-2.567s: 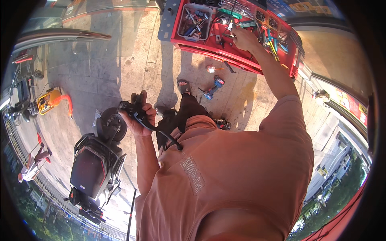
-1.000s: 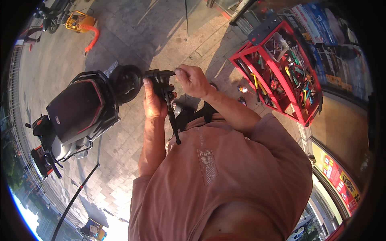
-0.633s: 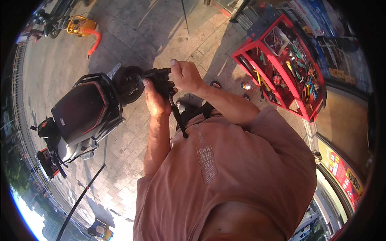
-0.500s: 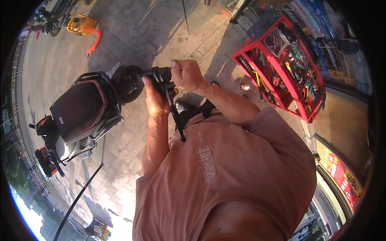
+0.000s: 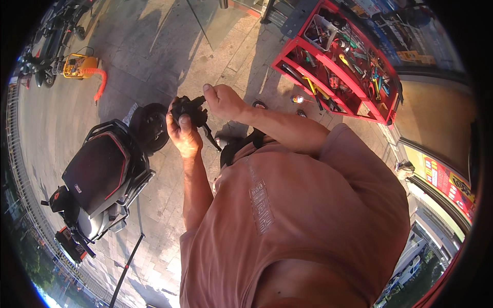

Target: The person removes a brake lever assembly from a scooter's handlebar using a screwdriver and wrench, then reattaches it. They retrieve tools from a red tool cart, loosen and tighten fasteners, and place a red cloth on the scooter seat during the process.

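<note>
The left grip holds a blocky, slim-levered black part.

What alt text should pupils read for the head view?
A person's left hand grips a black part with a slim lever, the right hand curled beside it. A black scooter stands left, a red metal tool cart upper right.

Brownish-pink T-shirt, pale chest print, dark trousers
</note>
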Demonstrator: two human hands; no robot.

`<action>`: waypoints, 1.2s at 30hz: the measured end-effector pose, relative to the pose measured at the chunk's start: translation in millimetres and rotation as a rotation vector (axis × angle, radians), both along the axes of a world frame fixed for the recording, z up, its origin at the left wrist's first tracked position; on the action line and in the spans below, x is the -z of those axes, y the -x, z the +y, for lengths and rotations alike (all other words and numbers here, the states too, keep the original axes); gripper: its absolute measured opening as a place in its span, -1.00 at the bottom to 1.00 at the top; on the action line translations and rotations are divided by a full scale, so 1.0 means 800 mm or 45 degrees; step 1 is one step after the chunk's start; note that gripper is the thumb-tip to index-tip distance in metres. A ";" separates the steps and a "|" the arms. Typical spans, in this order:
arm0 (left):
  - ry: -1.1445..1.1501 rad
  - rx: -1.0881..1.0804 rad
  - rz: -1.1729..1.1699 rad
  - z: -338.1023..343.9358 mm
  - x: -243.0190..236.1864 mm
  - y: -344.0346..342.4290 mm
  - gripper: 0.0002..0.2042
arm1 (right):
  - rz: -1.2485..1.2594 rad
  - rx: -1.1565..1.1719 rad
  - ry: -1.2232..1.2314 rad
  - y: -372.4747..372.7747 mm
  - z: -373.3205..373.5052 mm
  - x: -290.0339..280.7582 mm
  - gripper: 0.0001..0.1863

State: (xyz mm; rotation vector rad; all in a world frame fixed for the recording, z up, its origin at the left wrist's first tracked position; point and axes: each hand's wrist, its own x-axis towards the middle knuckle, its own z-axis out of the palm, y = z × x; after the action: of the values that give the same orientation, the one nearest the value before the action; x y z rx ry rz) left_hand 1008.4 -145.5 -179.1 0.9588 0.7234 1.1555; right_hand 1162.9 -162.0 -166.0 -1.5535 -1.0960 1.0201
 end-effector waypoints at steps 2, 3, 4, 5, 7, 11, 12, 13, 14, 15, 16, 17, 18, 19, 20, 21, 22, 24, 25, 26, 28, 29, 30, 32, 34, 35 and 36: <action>0.095 0.001 -0.070 0.000 0.001 -0.010 -0.29 | -0.061 0.098 -0.168 -0.002 -0.004 -0.004 -0.47; 0.131 -0.076 -0.056 0.001 0.003 -0.020 -0.29 | -0.159 0.135 -0.176 -0.005 -0.004 -0.004 -0.50; 0.150 -0.114 -0.073 0.002 0.005 -0.030 -0.28 | -0.252 0.168 -0.234 -0.010 -0.002 -0.004 -0.54; 0.291 -0.045 -0.091 0.005 0.006 -0.037 -0.28 | -0.316 0.199 -0.244 -0.016 -0.001 -0.003 -0.56; 0.471 0.078 -0.109 0.012 0.012 -0.053 -0.26 | -0.459 0.203 -0.232 -0.031 0.000 0.000 -0.61; 0.733 0.448 -0.128 0.031 0.026 -0.086 -0.31 | -0.682 0.316 -0.125 -0.067 -0.017 0.006 -0.64; 0.761 0.611 -0.207 0.036 0.031 -0.100 -0.32 | -0.740 0.359 -0.098 -0.077 -0.025 0.006 -0.64; 0.812 0.789 -0.195 0.047 0.035 -0.114 -0.37 | -0.775 0.395 0.019 -0.086 -0.036 0.006 -0.63; 0.862 0.831 -0.148 0.047 0.040 -0.125 -0.39 | -0.765 0.420 0.108 -0.094 -0.047 0.006 -0.62; 0.908 0.872 -0.089 0.047 0.043 -0.136 -0.41 | -0.749 0.462 0.183 -0.100 -0.058 0.006 -0.61; 0.950 0.928 -0.068 0.047 0.048 -0.151 -0.44 | -0.750 0.506 0.244 -0.109 -0.069 0.007 -0.61; 0.908 1.052 -0.068 0.047 0.051 -0.160 -0.38 | -0.601 0.522 0.247 -0.113 -0.081 0.009 -0.56; 0.986 1.142 -0.111 0.048 0.054 -0.168 -0.35 | -0.537 0.596 0.211 -0.123 -0.094 0.015 -0.59; 1.067 1.227 -0.148 0.048 0.057 -0.175 -0.33 | -0.469 0.667 0.173 -0.132 -0.109 0.022 -0.62; 1.145 1.305 -0.195 0.049 0.061 -0.185 -0.30 | -0.408 0.729 0.130 -0.145 -0.125 0.031 -0.64; 1.126 1.236 -0.177 0.048 0.065 -0.193 -0.22 | -0.375 0.766 0.158 -0.169 -0.143 0.044 -0.65; 1.173 1.242 -0.195 0.051 0.069 -0.201 -0.23 | -0.344 0.803 0.130 -0.202 -0.162 0.058 -0.65; 1.211 1.291 -0.242 0.057 0.075 -0.217 -0.28 | -0.244 1.007 0.181 -0.276 -0.196 0.093 -0.66; 1.235 1.293 -0.249 0.059 0.077 -0.227 -0.37 | -0.442 1.053 0.301 -0.324 -0.212 0.111 -0.68; 1.288 1.302 -0.246 0.063 0.078 -0.239 -0.44 | -0.620 1.084 0.422 -0.379 -0.226 0.127 -0.70; 1.281 1.286 -0.199 0.066 0.077 -0.266 -0.48 | -0.372 1.236 0.449 -0.488 -0.241 0.158 -0.72; 1.280 1.260 -0.184 0.066 0.073 -0.279 -0.49 | -0.521 1.213 0.438 -0.538 -0.247 0.169 -0.71; 1.282 1.233 -0.170 0.065 0.068 -0.294 -0.50 | -0.610 1.199 0.497 -0.592 -0.248 0.177 -0.70; 1.295 1.211 -0.173 0.061 0.058 -0.331 -0.50 | -0.691 1.194 0.652 -0.682 -0.237 0.192 -0.70; 1.313 1.194 -0.224 0.056 0.046 -0.363 -0.50 | -0.926 1.044 0.608 -0.743 -0.217 0.207 -0.70; 1.335 1.192 -0.250 0.055 0.041 -0.380 -0.47 | -1.061 0.959 0.575 -0.774 -0.206 0.211 -0.69; 1.343 1.169 -0.238 0.053 0.040 -0.396 -0.47 | -1.127 0.877 0.646 -0.795 -0.197 0.214 -0.69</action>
State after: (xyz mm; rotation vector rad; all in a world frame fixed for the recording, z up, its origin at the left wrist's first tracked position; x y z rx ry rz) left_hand 1325.6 -102.9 -210.9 0.1818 0.5183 -0.0248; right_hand 1799.3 -319.3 -337.5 -2.6748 -0.7260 0.0865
